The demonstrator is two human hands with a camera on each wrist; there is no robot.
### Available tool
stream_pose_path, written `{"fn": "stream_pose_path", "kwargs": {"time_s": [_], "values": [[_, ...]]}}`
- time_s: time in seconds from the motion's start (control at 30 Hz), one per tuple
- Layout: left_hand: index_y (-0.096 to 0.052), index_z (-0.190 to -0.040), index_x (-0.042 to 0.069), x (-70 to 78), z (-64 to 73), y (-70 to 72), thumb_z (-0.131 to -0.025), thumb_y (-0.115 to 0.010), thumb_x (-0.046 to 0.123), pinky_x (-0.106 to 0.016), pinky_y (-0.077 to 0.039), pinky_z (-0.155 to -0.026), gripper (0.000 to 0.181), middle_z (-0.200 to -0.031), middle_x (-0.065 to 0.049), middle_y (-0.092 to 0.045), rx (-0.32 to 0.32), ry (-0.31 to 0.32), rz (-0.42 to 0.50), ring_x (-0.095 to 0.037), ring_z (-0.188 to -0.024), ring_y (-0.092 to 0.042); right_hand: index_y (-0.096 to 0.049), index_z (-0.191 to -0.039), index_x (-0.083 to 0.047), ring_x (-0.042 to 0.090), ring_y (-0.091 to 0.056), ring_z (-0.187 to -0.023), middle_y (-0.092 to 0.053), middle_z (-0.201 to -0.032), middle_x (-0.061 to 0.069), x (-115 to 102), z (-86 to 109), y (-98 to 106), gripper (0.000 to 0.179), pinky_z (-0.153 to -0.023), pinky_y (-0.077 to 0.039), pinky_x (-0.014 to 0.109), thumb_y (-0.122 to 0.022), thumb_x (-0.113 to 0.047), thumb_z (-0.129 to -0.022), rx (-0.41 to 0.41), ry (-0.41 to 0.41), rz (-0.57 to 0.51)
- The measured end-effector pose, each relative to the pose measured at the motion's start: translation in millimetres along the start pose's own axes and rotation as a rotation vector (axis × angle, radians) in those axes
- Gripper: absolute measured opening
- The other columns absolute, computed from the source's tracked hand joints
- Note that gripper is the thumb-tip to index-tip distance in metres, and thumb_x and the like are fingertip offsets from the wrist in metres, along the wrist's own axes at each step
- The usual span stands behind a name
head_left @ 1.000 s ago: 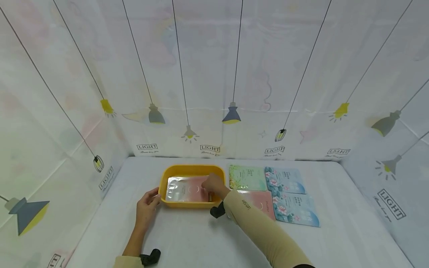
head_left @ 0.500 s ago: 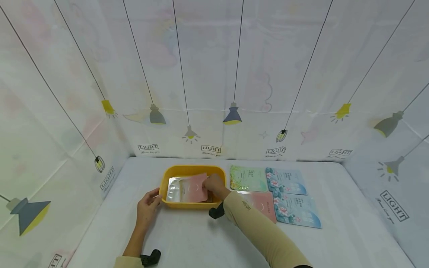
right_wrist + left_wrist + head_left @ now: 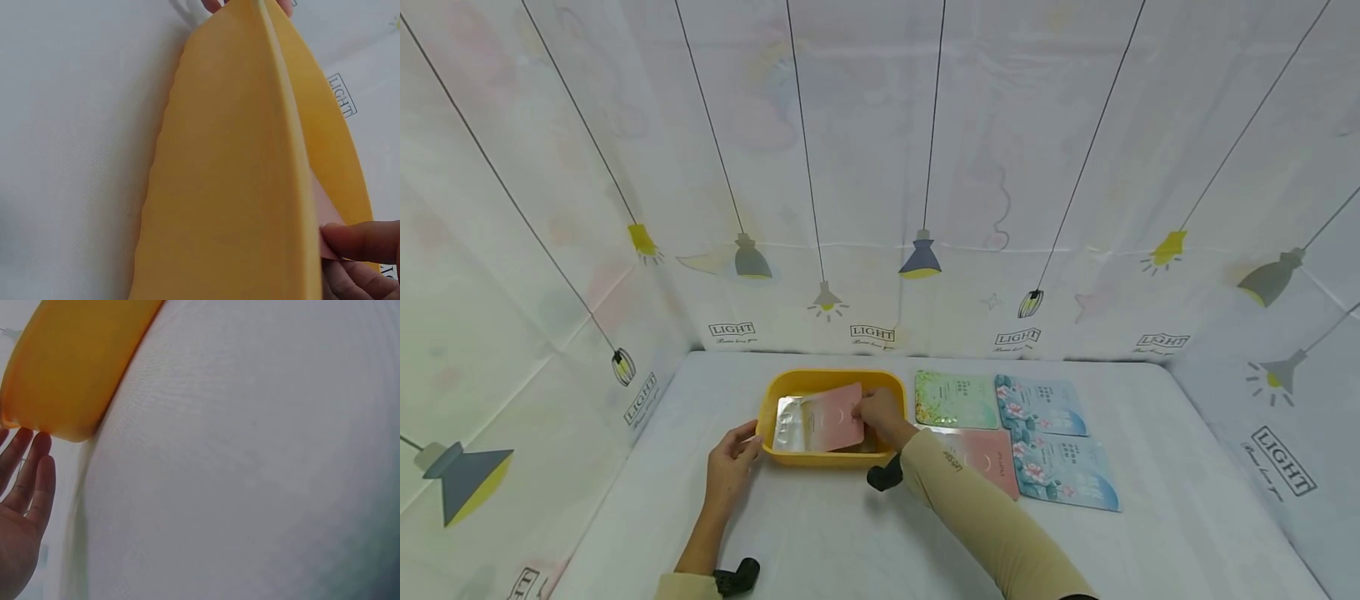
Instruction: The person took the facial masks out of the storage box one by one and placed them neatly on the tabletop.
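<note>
My right hand (image 3: 883, 412) pinches the right edge of a pink and silver sheet mask packet (image 3: 835, 421) between thumb and fingers. The packet's right end tilts up inside the yellow bin (image 3: 831, 459); its silver left end lies lower, near the bin's left side. In the right wrist view, the thumb (image 3: 350, 240) lies on the packet's pink corner (image 3: 324, 206), and the bin wall hides most of it. My left hand (image 3: 730, 462) rests against the bin's left end, its fingers (image 3: 42, 487) fairly straight and touching the outside in the left wrist view.
Right of the bin lie a green packet (image 3: 957, 400), another pink packet (image 3: 992, 457) partly under my right sleeve, and two blue flowered packets (image 3: 1043, 406). Beneath the tilted packet, something brownish in the bin is partly hidden. A lamp-printed cloth wall (image 3: 850, 167) stands behind the white table (image 3: 820, 533).
The pink packet in my right hand has turned from lying flat in the bin to having its right end raised and shifted slightly left. My left hand stays at the bin's end.
</note>
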State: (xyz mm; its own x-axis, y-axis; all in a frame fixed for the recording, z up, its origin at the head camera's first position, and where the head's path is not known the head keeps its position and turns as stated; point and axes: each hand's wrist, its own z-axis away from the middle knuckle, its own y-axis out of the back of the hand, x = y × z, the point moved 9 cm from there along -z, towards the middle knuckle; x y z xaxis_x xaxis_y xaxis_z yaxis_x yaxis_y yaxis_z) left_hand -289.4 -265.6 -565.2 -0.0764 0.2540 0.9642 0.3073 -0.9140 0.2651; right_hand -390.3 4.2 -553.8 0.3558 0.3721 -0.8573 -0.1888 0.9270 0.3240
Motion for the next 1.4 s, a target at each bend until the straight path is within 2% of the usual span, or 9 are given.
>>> {"fn": "stream_pose_path", "kwargs": {"time_s": [0.07,0.17,0.3,0.57,0.77,1.03,1.17,1.4], "values": [[-0.056,-0.133,0.004,-1.5,-0.5,0.2,-0.096,-0.063,0.021,-0.008,-0.050,-0.076,0.042,-0.136,-0.018,-0.058,-0.002,0.001,0.003,0.011,-0.088,-0.058,-0.065,-0.100,-0.001,0.023,-0.057,-0.080,-0.061,-0.090,0.010,0,-1.4,1,0.020,-0.062,-0.050,0.023,-0.069,-0.006,-0.082,-0.001,0.008,-0.040],[-0.057,-0.133,0.004,7.4,4.4,0.6,-0.096,-0.062,0.017,-0.008,-0.050,-0.076,0.040,-0.136,-0.018,-0.058,-0.010,0.020,0.008,0.010,-0.088,-0.059,-0.066,-0.100,0.000,0.022,-0.057,-0.080,-0.062,-0.091,0.010,1,-3.9,2,0.018,-0.062,-0.050,0.023,-0.068,-0.005,-0.083,0.003,0.014,-0.096],[-0.058,-0.131,0.002,17.0,10.0,1.4,-0.095,-0.062,0.014,-0.009,-0.050,-0.076,0.038,-0.134,-0.019,-0.059,-0.007,0.013,0.010,0.009,-0.087,-0.059,-0.067,-0.102,0.000,0.021,-0.057,-0.080,-0.063,-0.093,0.009,1,-5.0,3,0.018,-0.063,-0.051,0.023,-0.067,-0.003,-0.084,0.003,0.018,-0.142],[-0.058,-0.132,0.006,-6.0,0.3,0.4,-0.095,-0.064,0.020,-0.008,-0.050,-0.076,0.041,-0.134,-0.017,-0.059,0.006,-0.003,0.027,0.010,-0.089,-0.059,-0.067,-0.104,0.001,0.021,-0.061,-0.076,-0.067,-0.095,0.012,-3,0.6,7,0.020,-0.070,-0.058,0.028,-0.068,-0.005,-0.085,-0.003,0.044,-0.129],[-0.060,-0.129,0.007,-5.3,0.6,0.4,-0.095,-0.064,0.021,-0.009,-0.051,-0.076,0.037,-0.130,-0.016,-0.062,0.026,-0.047,0.020,0.008,-0.089,-0.061,-0.067,-0.104,0.002,0.020,-0.065,-0.068,-0.066,-0.090,0.013,-8,6.3,6,0.020,-0.064,-0.060,0.030,-0.068,-0.004,-0.085,-0.021,0.078,-0.057],[-0.060,-0.130,0.008,-1.0,2.3,0.5,-0.095,-0.063,0.024,-0.009,-0.051,-0.076,0.038,-0.130,-0.014,-0.062,0.032,-0.068,-0.007,0.009,-0.089,-0.060,-0.066,-0.111,0.004,0.020,-0.067,-0.068,-0.067,-0.093,0.014,-14,12.1,9,0.025,-0.064,-0.060,0.032,-0.066,-0.004,-0.086,-0.033,0.096,-0.058],[-0.059,-0.131,0.008,-0.8,2.2,0.2,-0.095,-0.063,0.025,-0.008,-0.050,-0.076,0.039,-0.131,-0.015,-0.061,0.031,-0.072,-0.008,0.009,-0.090,-0.060,-0.066,-0.112,0.003,0.019,-0.066,-0.070,-0.069,-0.095,0.014,-13,12.2,11,0.026,-0.066,-0.060,0.031,-0.065,-0.005,-0.087,-0.039,0.082,-0.096],[-0.059,-0.130,0.009,-1.4,1.9,1.0,-0.096,-0.063,0.027,-0.009,-0.050,-0.075,0.039,-0.131,-0.014,-0.061,0.029,-0.059,-0.024,0.007,-0.091,-0.060,-0.065,-0.116,0.003,0.016,-0.064,-0.065,-0.069,-0.091,0.012,-12,12.3,18,0.029,-0.062,-0.059,0.027,-0.065,-0.004,-0.087,-0.040,0.065,-0.227]]}}
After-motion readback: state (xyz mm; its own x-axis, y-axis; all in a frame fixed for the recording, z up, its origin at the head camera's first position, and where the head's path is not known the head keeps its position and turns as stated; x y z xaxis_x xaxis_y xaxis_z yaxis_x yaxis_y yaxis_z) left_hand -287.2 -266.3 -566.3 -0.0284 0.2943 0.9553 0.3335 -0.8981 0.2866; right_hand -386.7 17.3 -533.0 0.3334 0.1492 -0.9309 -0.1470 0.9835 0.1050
